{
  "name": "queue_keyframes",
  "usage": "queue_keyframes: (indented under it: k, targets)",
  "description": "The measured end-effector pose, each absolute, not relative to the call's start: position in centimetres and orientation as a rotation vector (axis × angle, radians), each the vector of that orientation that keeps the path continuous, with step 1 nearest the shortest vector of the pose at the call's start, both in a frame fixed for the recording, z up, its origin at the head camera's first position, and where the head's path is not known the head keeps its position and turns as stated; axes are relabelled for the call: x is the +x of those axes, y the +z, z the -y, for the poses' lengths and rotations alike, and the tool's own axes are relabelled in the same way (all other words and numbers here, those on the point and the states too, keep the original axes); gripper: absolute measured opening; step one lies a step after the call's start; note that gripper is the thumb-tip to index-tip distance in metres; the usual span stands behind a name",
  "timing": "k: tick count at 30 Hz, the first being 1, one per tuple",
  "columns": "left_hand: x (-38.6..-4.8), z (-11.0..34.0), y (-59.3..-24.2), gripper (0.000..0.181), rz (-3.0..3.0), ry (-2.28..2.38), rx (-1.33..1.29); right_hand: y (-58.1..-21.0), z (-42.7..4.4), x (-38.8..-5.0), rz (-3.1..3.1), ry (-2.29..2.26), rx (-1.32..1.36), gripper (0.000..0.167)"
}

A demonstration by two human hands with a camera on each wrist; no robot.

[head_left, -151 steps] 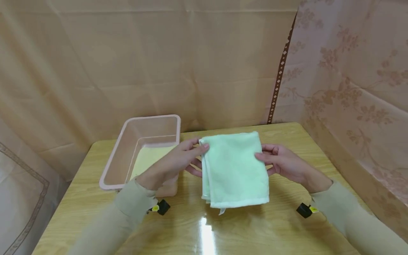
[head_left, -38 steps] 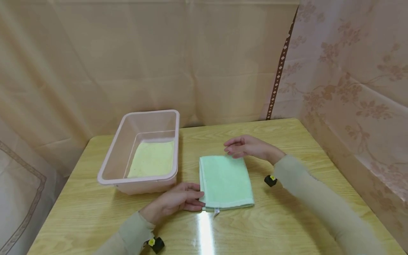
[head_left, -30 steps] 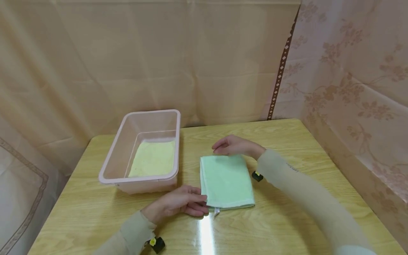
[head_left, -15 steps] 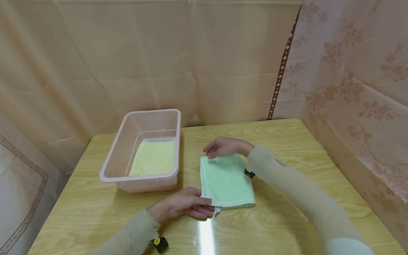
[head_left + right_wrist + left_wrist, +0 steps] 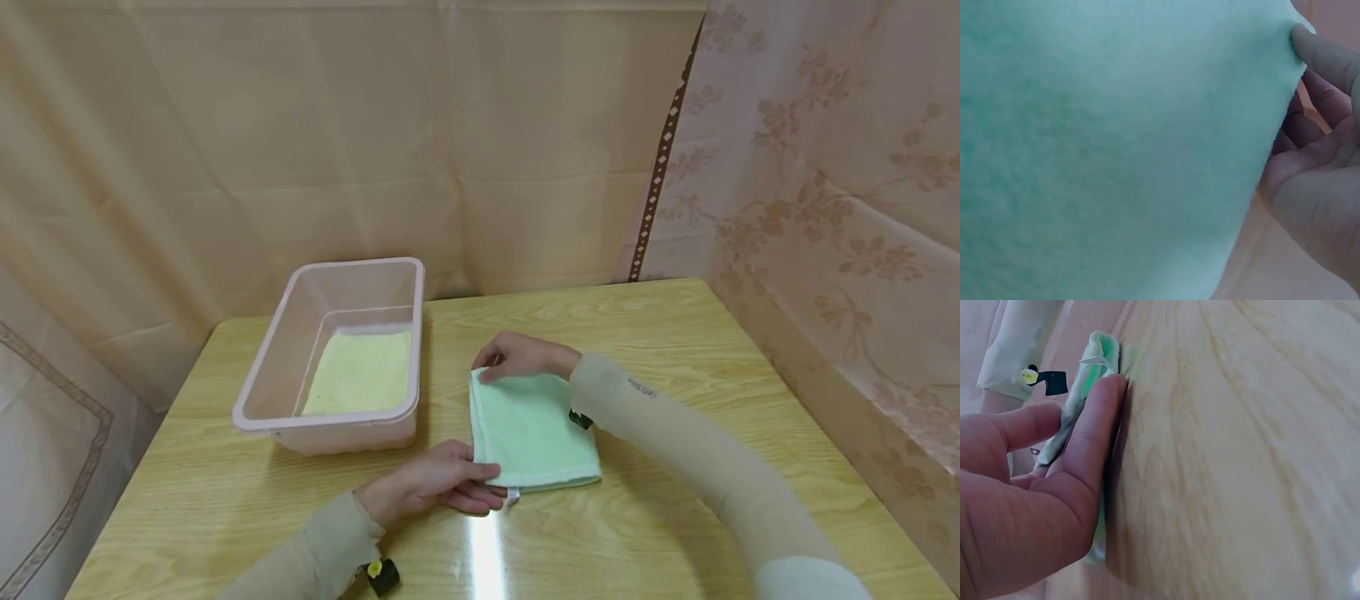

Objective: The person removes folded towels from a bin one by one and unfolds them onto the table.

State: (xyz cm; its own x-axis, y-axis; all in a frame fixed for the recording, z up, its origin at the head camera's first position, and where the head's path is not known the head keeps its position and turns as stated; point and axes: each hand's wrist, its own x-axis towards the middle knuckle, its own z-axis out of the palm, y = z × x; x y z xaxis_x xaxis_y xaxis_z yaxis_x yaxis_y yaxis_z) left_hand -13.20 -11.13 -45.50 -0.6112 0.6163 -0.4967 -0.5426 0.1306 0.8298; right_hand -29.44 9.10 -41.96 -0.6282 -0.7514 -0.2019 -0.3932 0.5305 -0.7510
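On my feed the green towel (image 5: 536, 433) lies folded in layers mid-desk (image 5: 660, 325), right of the bin (image 5: 337, 440) near the far-left corner. Both hands are clamped on it: left hand (image 5: 442, 482) pinching its near-left corner beside the label (image 5: 512, 495), right hand (image 5: 525, 354) its far-left corner. I judge the folding largely done; the towel sits outside the bin, where a yellow cloth (image 5: 360, 375) lies flat. Beyond the wood-grain desk's far edge I see beige drapes (image 5: 300, 142), with floral fabric (image 5: 862, 167) past its right edge.
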Motion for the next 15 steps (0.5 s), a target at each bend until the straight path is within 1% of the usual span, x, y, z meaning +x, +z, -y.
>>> queue_keyframes:
  k: [3,8,15]
  targets:
    - [-13.4,11.4,-45.6,0.022,-1.536,1.635,0.074,-41.7,-9.3,-29.7,-2.263,-0.956,-0.881,0.024]
    - [-14.0,12.2,-45.5,0.024,-1.56,1.644,0.083,-41.2,-9.8,-30.4,-2.254,-1.027,-0.773,0.027]
    - [-14.5,13.1,-44.8,0.019,-1.513,1.676,0.081,-40.6,-9.9,-30.9,-2.215,-1.111,-0.692,0.032]
